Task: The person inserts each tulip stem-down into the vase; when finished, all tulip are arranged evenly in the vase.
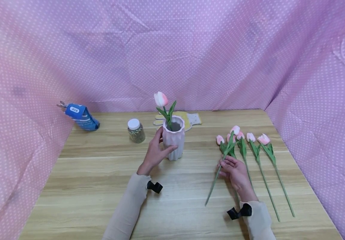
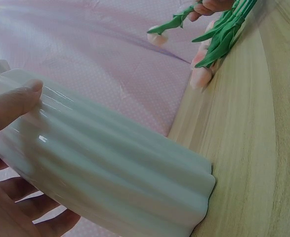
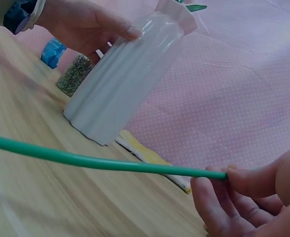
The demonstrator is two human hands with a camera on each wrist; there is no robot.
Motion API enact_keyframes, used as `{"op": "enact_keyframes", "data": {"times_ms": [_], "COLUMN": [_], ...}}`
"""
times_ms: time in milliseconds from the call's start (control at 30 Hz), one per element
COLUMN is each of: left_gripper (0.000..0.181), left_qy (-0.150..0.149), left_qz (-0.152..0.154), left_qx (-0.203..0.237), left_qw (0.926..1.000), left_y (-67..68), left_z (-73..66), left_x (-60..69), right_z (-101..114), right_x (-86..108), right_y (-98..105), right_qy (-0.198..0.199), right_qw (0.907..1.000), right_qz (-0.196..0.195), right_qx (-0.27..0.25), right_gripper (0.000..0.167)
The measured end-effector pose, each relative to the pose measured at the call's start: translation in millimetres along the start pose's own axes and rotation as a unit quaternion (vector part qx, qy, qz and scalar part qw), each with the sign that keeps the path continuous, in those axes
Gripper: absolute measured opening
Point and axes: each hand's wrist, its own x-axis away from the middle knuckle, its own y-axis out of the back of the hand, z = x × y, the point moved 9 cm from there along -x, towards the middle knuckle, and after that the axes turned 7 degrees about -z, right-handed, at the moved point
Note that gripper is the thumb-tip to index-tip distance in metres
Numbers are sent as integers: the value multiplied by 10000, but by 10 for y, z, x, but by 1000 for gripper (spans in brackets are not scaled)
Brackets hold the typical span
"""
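My left hand (image 1: 155,152) holds the side of a white fluted vase (image 1: 174,145), its thumb across the front and its fingers around the far left side. The vase stands upright on the table. One pink-and-white tulip (image 1: 161,99) stands in it, leaning left. To the right, my right hand (image 1: 236,174) pinches the green stem of another tulip (image 1: 213,187) between thumb and fingers; in the right wrist view this stem (image 3: 105,162) crosses in front of the vase. Several more tulips (image 1: 273,161) lie beside and beneath that hand, some partly hidden by it.
Left of the vase stands a white-lidded jar (image 1: 136,133) of small grains. Farther left is a blue bag (image 1: 83,117) with a metal clip at its top. Behind the vase lies a yellow-and-white glove (image 1: 190,119). Pink dotted cloth (image 1: 172,56) surrounds the wooden table (image 1: 85,186).
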Motion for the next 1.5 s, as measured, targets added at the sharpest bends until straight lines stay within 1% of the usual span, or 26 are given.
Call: {"op": "enact_keyframes", "data": {"times_ms": [100, 167, 200, 367, 633, 933, 1033, 1167, 1367, 1433, 1500], "left_gripper": [84, 84, 84, 85, 84, 84, 84, 83, 84, 84, 84], "left_qy": [32, 50, 53, 56, 46, 38, 13, -37, -72, -82, -83], "left_qz": [-15, -23, -21, -1, -7, 8, -5, -15, -19, -18, -15], "left_qx": [-8, -9, 0, 37, 23, 53, 31, 21, 26, 37, 44], "left_qw": [10000, 10000, 10000, 10000, 10000, 10000, 10000, 10000, 10000, 10000, 10000], "left_y": [1, 0, 0, -2, -1, -4, -2, 3, 6, 6, 9], "left_z": [5, 9, 9, 3, -2, 8, 7, 1, 1, -2, -7], "left_x": [0, 0, 1, 6, 9, 9, 2, -2, 2, 4, 6], "right_z": [44, 94, 123, 265, 415, 616, 693, 794, 951, 992, 1026], "right_x": [11, 23, 31, 64, 91, 161, 169, 178, 189, 191, 191], "right_y": [0, -6, -10, -6, 41, 56, 69, 75, 51, 41, 21], "right_qy": [105, 272, 366, 753, 990, 1289, 1362, 1485, 1736, 1763, 1729], "right_qw": [9997, 9985, 9974, 9898, 9817, 9583, 9532, 9493, 9337, 9331, 9351], "right_qz": [-22, 7, 24, 107, -48, 36, -53, -197, -97, -134, -195], "right_qx": [-237, -471, -620, -1205, -1623, -2552, -2699, -2764, -3131, -3133, -3087], "right_gripper": [25, 26, 28, 20, 19, 17, 16, 16, 16, 16, 16]}}
